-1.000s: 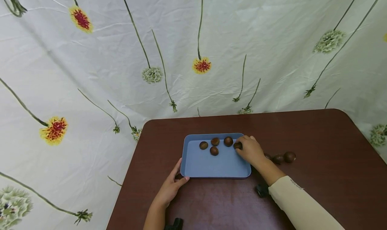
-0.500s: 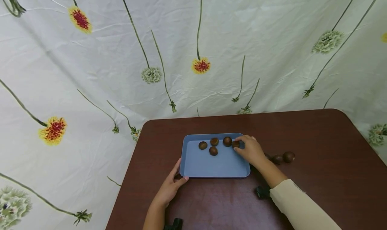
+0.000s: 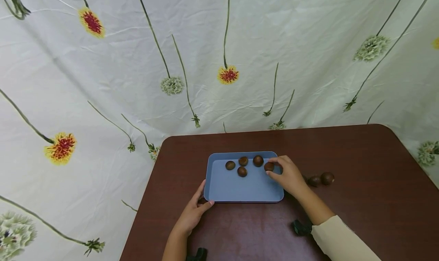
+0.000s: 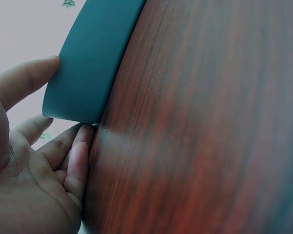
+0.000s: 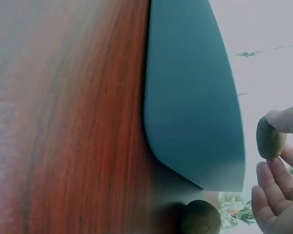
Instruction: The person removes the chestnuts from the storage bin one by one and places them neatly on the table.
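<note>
A blue tray [image 3: 245,188] lies on the table with several brown chestnuts inside, among them one chestnut [image 3: 258,160] near the far rim and another [image 3: 242,172] closer to the middle. My right hand [image 3: 289,175] pinches a chestnut [image 3: 269,167] between thumb and fingertips over the tray's right part. Seen from the right wrist, this held chestnut [image 5: 271,138] is up above the tray's rim. My left hand [image 3: 190,213] holds the tray's near left corner, thumb on the near side and fingers along the left side. In the left wrist view some fingers [image 4: 78,165] rest low by the table.
Right of the tray, partly behind my right wrist, several more chestnuts [image 3: 327,178] sit in a row on the brown table [image 3: 370,154]. A white flowered cloth [image 3: 308,44] hangs behind the table. Dark wrist devices [image 3: 302,228] show at both wrists.
My right hand, pinching the chestnut, shifted slightly left, then back a little to the right and nearer. More of the chestnut shows now. Left hand and tray stay put.
</note>
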Available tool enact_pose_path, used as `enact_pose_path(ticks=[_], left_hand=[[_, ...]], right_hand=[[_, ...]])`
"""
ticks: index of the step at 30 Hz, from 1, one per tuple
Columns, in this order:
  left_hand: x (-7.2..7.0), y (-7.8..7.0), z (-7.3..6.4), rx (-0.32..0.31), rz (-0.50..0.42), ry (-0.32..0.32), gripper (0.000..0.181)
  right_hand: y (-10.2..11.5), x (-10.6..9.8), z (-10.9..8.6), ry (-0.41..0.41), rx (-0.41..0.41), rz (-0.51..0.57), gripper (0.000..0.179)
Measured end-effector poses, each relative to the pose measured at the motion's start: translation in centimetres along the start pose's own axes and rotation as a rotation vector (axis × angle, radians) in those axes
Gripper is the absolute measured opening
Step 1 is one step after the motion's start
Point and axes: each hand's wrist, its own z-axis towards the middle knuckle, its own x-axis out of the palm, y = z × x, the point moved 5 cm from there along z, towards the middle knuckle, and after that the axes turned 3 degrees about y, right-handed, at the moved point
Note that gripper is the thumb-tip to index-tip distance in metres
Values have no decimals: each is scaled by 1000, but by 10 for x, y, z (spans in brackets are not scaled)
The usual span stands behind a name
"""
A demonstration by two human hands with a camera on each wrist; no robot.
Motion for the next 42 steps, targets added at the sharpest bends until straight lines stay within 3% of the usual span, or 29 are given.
enact_pose_path(ticks=[28,34,42], left_hand=[[1,-1,0,1,1,0,84],[1,-1,0,-2,2,-5,84],[1,0,1,4,5,-7,84]], right_hand=[[-16,-24,-65,-131,-53,87,41],[-23,-29,-82,-150,-78,38,42],[-32,-28,-94,-128,-33,-65,42]])
